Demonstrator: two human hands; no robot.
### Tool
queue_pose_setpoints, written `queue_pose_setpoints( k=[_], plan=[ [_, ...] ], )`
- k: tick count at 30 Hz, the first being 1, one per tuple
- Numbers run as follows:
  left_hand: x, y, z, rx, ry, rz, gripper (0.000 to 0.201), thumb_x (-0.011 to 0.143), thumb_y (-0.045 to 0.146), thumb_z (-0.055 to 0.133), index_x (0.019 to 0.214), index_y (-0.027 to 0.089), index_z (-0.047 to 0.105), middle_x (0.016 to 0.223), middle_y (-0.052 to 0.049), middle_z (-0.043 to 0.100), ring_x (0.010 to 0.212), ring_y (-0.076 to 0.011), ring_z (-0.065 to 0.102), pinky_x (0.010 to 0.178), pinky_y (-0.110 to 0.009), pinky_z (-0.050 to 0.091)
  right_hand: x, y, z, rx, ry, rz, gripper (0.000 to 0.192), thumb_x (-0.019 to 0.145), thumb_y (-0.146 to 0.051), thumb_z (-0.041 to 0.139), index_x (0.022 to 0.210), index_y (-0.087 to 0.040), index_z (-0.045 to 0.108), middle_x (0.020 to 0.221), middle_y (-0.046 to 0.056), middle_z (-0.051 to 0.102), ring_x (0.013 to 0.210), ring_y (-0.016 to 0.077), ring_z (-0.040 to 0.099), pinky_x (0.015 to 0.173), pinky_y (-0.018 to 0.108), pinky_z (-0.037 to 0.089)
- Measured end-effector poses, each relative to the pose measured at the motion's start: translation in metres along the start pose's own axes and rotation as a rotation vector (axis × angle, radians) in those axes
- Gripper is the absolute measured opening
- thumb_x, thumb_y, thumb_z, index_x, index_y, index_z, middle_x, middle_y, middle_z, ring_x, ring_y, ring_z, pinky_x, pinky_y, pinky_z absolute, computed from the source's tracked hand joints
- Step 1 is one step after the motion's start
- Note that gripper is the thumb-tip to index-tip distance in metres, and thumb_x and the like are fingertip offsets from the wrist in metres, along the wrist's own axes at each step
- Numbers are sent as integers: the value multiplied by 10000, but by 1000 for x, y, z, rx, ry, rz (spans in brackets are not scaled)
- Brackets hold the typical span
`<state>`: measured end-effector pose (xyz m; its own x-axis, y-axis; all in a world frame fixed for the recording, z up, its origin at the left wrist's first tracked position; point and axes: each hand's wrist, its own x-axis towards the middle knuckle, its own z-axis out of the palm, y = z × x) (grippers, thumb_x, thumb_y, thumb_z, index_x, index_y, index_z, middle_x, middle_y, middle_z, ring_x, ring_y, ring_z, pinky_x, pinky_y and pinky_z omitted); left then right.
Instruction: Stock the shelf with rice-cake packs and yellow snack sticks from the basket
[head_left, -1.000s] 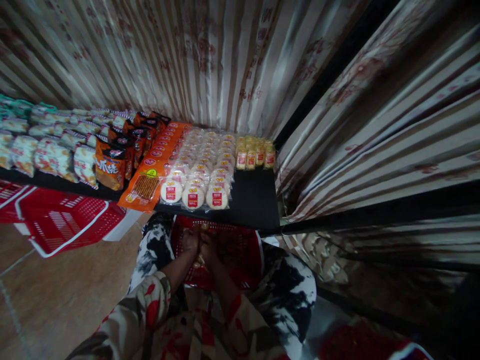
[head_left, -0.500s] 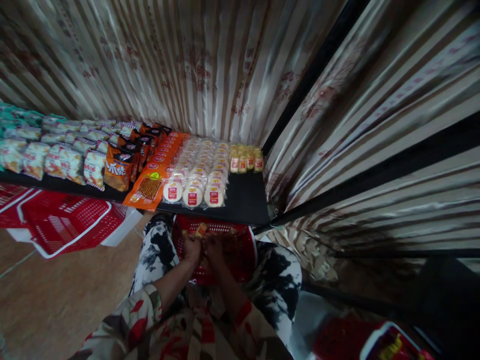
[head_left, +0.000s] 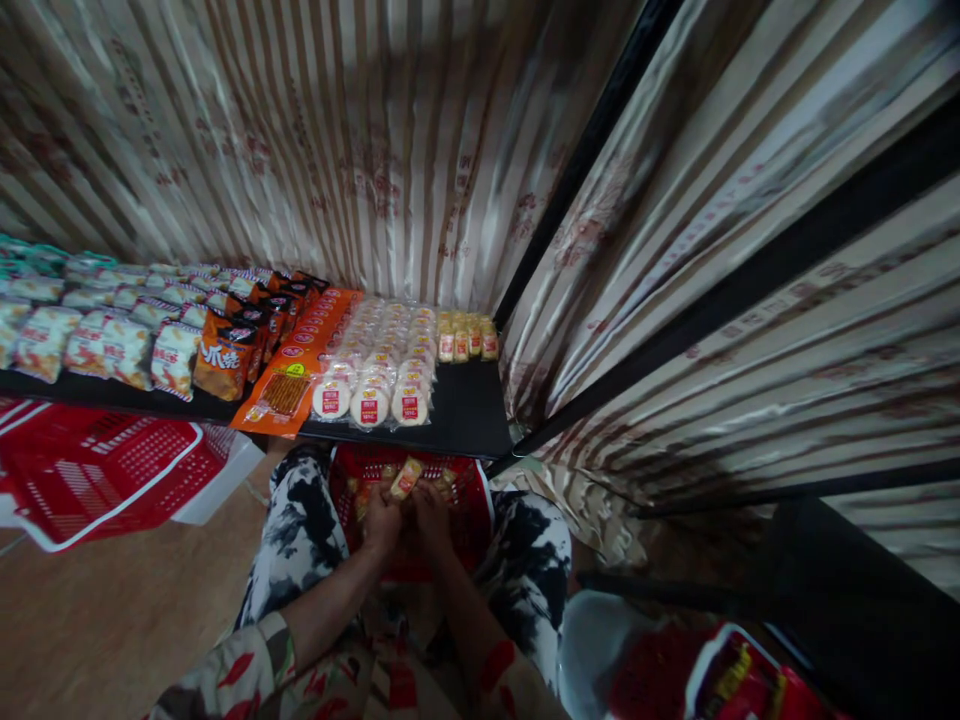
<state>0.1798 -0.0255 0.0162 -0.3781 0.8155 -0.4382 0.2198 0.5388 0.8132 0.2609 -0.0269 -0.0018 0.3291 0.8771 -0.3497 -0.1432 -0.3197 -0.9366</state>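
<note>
Both hands met over the red basket (head_left: 457, 500) on the person's lap, just below the front edge of the black shelf (head_left: 469, 420). The left hand (head_left: 381, 520) and right hand (head_left: 433, 508) were curled together around a small yellow snack packet (head_left: 406, 478), which stuck up above the fingertips near the basket's far rim. Round cake packets (head_left: 371, 405) lay along the shelf's front edge, with orange stick-snack packs (head_left: 285, 390) just beside them.

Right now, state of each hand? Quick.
Left hand: closed, gripping a small yellow snack packet over the red basket.
Right hand: fingers curled at the same packet; a firm grip cannot be told.
</note>
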Motion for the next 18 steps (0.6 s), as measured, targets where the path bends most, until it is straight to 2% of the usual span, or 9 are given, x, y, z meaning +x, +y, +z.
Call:
queue_pose_setpoints(
  k=[5,9,14,18],
  plan=[
    [-11,10,2,-42,-9,-10,149,724,156,537,865,167,584,769,-30,688,732,-171,662,675,-255,511,-9,-6,-6,-49,-7,-61,235,672,-396,577,818,-223,639,820,45,714,788,230,659,719,346,522],
    [-18,12,5,-74,-48,19,173,750,148,504,912,163,561,837,-51,690,760,-174,665,689,-255,510,-14,-12,-12,-79,35,-82,261,684,-382,586,883,-222,638,854,61,716,817,240,671,725,349,529],
    [-26,18,4,72,-124,113,150,752,171,520,894,184,565,888,-56,691,846,-193,661,728,-263,499,-20,-25,-19,-82,87,-136,266,713,-353,560,938,-222,619,950,73,711,886,234,672,822,362,517],
    [-32,35,0,134,-132,216,119,763,190,516,871,195,568,884,-47,690,833,-182,657,743,-262,492,-22,-41,-24,-103,75,-186,295,735,-347,564,997,-222,616,960,70,703,862,225,670,796,349,524]
  ],
)
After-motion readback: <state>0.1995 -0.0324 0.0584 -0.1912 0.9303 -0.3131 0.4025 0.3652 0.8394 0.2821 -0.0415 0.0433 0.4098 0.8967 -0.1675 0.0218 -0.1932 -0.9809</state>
